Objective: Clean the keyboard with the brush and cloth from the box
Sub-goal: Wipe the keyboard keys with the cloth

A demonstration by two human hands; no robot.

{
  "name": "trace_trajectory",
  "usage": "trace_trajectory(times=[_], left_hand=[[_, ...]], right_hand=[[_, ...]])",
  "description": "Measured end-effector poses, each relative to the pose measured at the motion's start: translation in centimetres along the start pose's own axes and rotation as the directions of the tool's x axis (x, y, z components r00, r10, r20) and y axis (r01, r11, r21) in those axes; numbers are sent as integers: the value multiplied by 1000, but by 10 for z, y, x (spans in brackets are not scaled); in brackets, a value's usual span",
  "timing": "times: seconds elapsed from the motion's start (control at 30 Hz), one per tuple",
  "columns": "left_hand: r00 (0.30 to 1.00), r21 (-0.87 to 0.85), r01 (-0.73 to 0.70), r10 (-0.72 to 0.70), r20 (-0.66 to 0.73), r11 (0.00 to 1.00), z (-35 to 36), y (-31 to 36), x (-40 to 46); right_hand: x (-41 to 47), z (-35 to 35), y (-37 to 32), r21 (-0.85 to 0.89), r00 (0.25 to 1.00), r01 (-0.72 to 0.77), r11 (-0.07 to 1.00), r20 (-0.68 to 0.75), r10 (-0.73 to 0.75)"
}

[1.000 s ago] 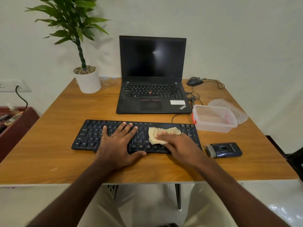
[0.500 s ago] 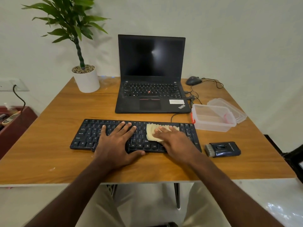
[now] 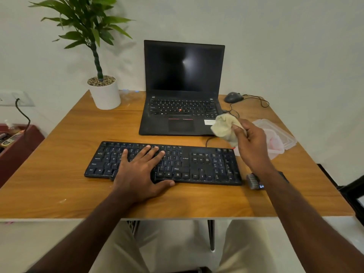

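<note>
I am seeing my left hand (image 3: 137, 174) lying flat, fingers spread, on the left half of the keyboard (image 3: 167, 162), which is sitting near the desk's (image 3: 59, 164) front edge. My right hand (image 3: 251, 140) is pinching the bunched cloth (image 3: 224, 127) in the air above the keyboard's right end, its grip closed around the fabric. The brush (image 3: 254, 181) is lying just beside the keyboard's right end, partly hidden by my forearm. The box (image 3: 275, 142) is sitting toward the right edge.

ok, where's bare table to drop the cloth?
Free: the wide strip left of the keyboard below the plant pot, and the front edge near the left hand. Crowded: right side, with box, lid, brush and mouse cable. The right hand holds the cloth.
</note>
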State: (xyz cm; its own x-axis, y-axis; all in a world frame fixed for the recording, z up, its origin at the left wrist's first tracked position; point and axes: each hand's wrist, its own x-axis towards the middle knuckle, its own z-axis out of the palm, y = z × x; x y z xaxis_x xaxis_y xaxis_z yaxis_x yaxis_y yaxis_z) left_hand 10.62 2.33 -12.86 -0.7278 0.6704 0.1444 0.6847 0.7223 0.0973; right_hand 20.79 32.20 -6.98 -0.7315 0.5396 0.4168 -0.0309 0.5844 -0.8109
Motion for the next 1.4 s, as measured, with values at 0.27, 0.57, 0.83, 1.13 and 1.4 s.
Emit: trace_trajectory(times=[0.27, 0.57, 0.83, 1.13, 1.4], left_hand=[[1000, -2, 7, -7, -20, 1000, 0, 1, 0], [1000, 24, 11, -11, 6, 1000, -1, 1, 0], [1000, 36, 15, -15, 22, 999, -1, 1, -1], [1000, 28, 10, -10, -8, 1000, 1, 1, -1], [1000, 25, 11, -10, -24, 1000, 3, 2, -1]], right_hand=[[-28, 10, 28, -499, 802, 300, 813, 593, 69], [-47, -25, 12, -264, 722, 140, 954, 687, 85], [-19, -26, 0, 107, 997, -69, 992, 23, 67], [-40, -3, 31, -452, 842, 262, 853, 540, 27], [-64, -3, 4, -309, 837, 68, 949, 534, 114]])
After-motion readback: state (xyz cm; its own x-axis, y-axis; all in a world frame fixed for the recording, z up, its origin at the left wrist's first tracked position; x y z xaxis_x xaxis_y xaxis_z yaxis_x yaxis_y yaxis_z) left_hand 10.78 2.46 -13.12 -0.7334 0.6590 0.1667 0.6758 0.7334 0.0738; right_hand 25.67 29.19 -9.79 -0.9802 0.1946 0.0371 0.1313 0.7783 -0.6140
